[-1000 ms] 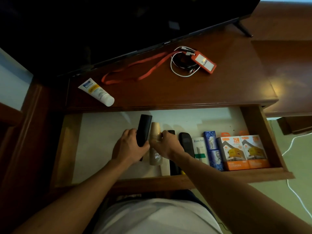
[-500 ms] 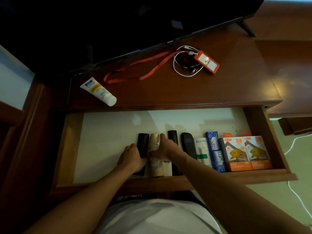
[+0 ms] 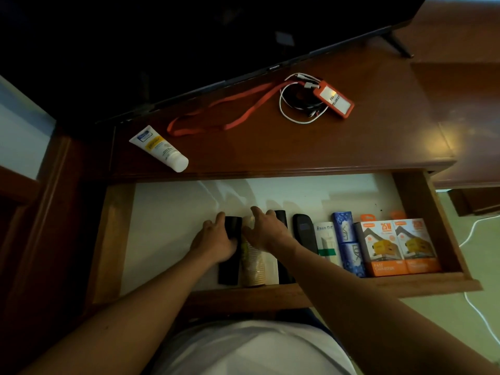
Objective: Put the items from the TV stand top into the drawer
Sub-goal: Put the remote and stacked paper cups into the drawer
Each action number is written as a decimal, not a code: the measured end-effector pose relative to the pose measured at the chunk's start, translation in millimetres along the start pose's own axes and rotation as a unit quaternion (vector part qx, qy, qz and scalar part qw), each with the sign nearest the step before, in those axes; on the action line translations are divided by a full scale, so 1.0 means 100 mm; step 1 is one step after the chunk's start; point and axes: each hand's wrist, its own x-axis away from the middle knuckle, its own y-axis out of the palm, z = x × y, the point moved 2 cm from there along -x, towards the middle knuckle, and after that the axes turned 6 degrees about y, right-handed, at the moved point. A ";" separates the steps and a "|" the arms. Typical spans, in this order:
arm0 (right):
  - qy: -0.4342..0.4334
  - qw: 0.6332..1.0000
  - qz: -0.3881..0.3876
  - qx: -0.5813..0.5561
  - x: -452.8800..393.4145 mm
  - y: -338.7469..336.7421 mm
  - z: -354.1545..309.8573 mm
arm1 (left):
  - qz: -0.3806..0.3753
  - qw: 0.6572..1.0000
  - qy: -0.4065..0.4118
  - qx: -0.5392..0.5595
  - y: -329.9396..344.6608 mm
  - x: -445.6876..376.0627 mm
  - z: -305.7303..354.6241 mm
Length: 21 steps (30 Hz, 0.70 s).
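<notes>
- Step in hand: settling a black flat item (image 3: 229,269) into the drawer (image 3: 113,239), at the left end of the row beside a beige bottle (image 3: 254,269).
- Left hand (image 3: 216,243) lies on it, fingers spread, no pinch.
- Right hand (image 3: 266,231) over the bottle, fingers loosely spread.
- On the tabletop (image 3: 297,147): white tube (image 3: 159,148), orange lanyard (image 3: 224,115), white cable (image 3: 292,115).
- Next, likely: lift clear, reach for the tube, nearest.

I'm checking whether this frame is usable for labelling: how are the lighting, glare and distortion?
Head view: dim overall; a warm glare patch on the glossy wooden TV stand top; the white-lined open drawer is brightest, with soft shadows above the left hand and right hand; wide-angle bending curves the edges; forearms slightly soft.
</notes>
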 end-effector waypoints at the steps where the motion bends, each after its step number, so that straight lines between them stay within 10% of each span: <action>1: -0.001 1.000 0.001 0.003 0.00 0.00 0.00 | -0.003 1.000 0.004 0.016 -0.02 -0.03 0.01; 21: -0.012 0.998 -0.005 -0.059 0.03 0.04 0.09 | 0.030 0.992 0.064 0.101 0.07 -0.14 -0.14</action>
